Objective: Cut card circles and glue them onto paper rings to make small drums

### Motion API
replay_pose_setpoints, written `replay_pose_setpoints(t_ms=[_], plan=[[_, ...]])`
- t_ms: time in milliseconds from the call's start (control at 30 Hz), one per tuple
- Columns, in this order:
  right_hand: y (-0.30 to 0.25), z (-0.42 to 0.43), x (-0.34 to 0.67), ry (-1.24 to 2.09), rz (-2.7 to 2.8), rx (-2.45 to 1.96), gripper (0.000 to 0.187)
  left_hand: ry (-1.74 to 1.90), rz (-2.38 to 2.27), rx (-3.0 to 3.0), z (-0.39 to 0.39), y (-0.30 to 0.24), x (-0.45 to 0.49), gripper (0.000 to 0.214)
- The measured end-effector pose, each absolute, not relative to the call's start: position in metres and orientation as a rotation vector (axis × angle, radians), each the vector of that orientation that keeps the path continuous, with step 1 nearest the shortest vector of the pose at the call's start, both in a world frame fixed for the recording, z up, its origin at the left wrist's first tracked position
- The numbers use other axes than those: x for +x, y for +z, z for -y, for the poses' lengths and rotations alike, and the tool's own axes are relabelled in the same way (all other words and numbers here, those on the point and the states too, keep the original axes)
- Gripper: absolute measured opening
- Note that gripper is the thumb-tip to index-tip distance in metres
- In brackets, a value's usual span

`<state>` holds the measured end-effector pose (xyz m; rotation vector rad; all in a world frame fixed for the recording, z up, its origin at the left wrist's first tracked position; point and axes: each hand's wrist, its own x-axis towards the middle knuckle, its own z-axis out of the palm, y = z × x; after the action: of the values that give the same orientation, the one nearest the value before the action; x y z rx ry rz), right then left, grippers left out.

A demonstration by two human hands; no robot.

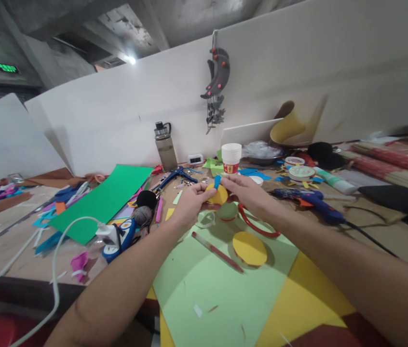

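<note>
My left hand (193,202) pinches a yellow disc (219,195) by its left edge, held above the table. At the disc's top, my right hand (242,187) has its fingertips closed on a small blue piece (217,180), which overlaps the disc. Just below my hands are a round green-topped piece (227,211), a pale ring like a tape roll (206,220) and a red ring (254,223), partly hidden by my right forearm. Nearer to me, another yellow disc (250,248) and a red pen (217,251) lie on a pale green sheet (222,294).
A blue glue gun (316,202) with a cord lies on the right. Stacked paper cups (231,156) and a water bottle (166,147) stand at the back. Leftwards are a bright green sheet (106,202), a power strip (119,241) with a white cable, and scattered scraps.
</note>
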<state>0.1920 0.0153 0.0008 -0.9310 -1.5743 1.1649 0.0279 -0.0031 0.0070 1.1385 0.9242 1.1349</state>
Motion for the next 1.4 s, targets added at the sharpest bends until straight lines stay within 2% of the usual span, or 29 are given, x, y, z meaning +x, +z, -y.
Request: replay_pose_setpoints(t_ms=[100,300,567,700,867,1000,1100,1233,1400], plan=[[-0.001,-0.019,0.193,1.328,1.418,-0.812,0.023,1.085,-0.782,1.092,0.0,0.007,0.025,0.026],[0.0,-0.02,0.193,1.329,1.607,-0.743,0.023,0.928,-0.548,0.991,-0.002,0.008,0.021,0.037],[0.0,-0.018,0.193,1.227,1.642,-0.809,0.022,0.882,-0.608,0.928,0.001,0.012,0.019,0.015],[0.001,-0.02,0.195,1.141,1.692,-0.876,0.024,0.843,-0.705,1.035,-0.007,0.001,0.016,0.013],[-0.004,-0.025,0.197,0.971,1.765,-1.058,0.021,0.981,-1.046,1.221,-0.019,-0.004,0.008,0.035],[-0.005,-0.025,0.198,0.891,1.816,-1.132,0.017,0.93,-1.343,1.675,-0.024,0.009,-0.007,0.029],[-0.002,-0.022,0.197,0.819,1.83,-1.172,0.014,0.732,-1.548,2.005,-0.023,0.022,-0.019,0.027],[0.0,-0.015,0.194,0.788,1.849,-1.197,0.01,0.289,-1.6,2.089,-0.018,0.034,-0.026,0.032],[-0.001,-0.008,0.189,0.794,1.89,-1.194,0.008,0.144,-1.625,2.124,-0.013,0.029,-0.02,0.02]])
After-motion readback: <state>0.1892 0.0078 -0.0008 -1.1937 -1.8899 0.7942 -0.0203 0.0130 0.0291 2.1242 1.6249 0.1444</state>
